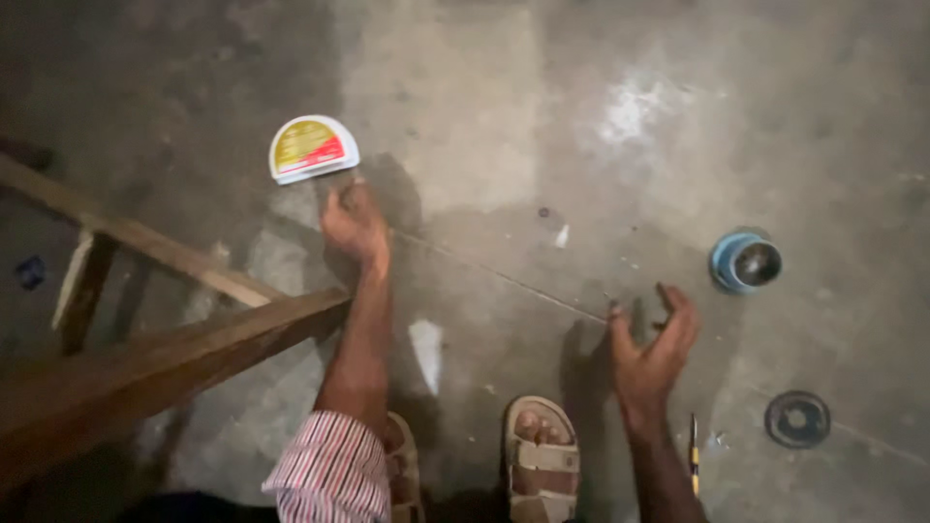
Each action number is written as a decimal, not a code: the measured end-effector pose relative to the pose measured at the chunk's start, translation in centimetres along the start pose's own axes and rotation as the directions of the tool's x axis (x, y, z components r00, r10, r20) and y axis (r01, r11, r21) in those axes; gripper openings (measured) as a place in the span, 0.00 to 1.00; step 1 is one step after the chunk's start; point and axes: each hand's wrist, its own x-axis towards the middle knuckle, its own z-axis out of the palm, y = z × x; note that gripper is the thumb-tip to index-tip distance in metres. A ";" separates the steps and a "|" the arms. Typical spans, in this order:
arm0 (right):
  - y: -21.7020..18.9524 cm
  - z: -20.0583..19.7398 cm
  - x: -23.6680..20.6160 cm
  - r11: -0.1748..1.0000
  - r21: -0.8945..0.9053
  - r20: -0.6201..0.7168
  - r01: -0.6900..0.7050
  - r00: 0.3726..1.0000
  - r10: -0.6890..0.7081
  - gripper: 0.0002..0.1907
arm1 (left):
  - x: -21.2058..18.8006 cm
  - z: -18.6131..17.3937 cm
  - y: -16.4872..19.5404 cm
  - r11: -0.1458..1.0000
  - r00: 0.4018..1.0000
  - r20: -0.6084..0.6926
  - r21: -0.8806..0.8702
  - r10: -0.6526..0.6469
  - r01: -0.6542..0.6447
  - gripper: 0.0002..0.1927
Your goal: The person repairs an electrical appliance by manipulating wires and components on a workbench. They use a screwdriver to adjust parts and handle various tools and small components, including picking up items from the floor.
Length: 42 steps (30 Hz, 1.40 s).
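Beige sandals: two sandalled feet [541,455] are standing at the bottom edge of the view on the bare concrete floor [465,116]; the person is bending over them.
Striped sleeve: a red-and-white striped cuff [331,472] is sitting pushed up on the left forearm, nearest the camera.
Pencil-like tool: a thin yellow-and-dark stick [694,455] is lying on the floor just beside the right wrist, long axis running near to far.
Dark disc: a round, dark, ring-shaped part [797,418] is lying flat to the right of that stick, well apart from both hands.
Right hand: the right hand [651,349] is hovering above the floor, palm turned inward, fingers spread and curled loosely, grasping nothing.
Wooden frame: rough timber rails [174,339] are crossing the left side of the view, one end reaching close to the left forearm.
Blue cup-shaped item: a blue round piece with a shiny metal centre [745,261] is resting on the floor beyond and to the right of the right hand, near it but not touching.
Left hand: the left hand [355,223] is reaching forward and down, fingers bent; whether the fingertips are pinching anything I cannot tell.
Half-round container: a white-rimmed, half-moon tin with a yellow and red label [312,148] is lying on the floor just beyond the left fingertips, up and slightly left of them, at or very near contact.
Axis: its straight edge is facing the left hand, its long axis running left to right with a slight tilt.
Nearer hand: the left is far closer to the container; the right is well apart from it.
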 end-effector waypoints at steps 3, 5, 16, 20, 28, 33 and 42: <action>-1.9 1.8 -2.1 0.999 0.026 0.085 0.026 0.996 -0.028 0.31 | 2.5 0.1 2.2 0.980 0.987 0.020 0.116 0.159 -0.161 0.21; -2.6 2.7 -2.9 0.998 0.022 0.130 0.060 0.990 -0.062 0.31 | 3.9 0.1 3.7 0.922 1.000 0.025 0.387 -0.008 -0.002 0.27; -6.3 2.9 2.3 1.000 -0.011 0.239 0.019 0.971 -0.016 0.29 | 13.1 3.2 3.3 0.117 0.742 0.661 0.751 -0.114 -0.650 0.32; -12.8 5.2 5.5 0.975 0.071 0.331 0.212 0.917 -0.223 0.28 | 15.1 3.4 2.3 0.057 0.664 0.731 0.678 -0.159 -0.733 0.24; -17.8 5.2 5.7 0.990 0.077 0.603 -0.118 0.796 0.048 0.29 | 7.8 3.2 6.9 0.812 0.741 0.671 0.422 0.019 -0.403 0.27; -9.7 6.4 11.9 0.969 0.240 0.512 -0.061 0.856 -0.073 0.23 | -2.1 4.4 6.1 0.874 0.920 0.381 -0.473 0.090 0.110 0.44; -5.2 11.9 21.6 0.950 0.268 0.424 0.157 0.867 -0.263 0.15 | -13.3 -2.1 -3.7 0.887 0.880 0.425 -0.294 -0.212 0.356 0.43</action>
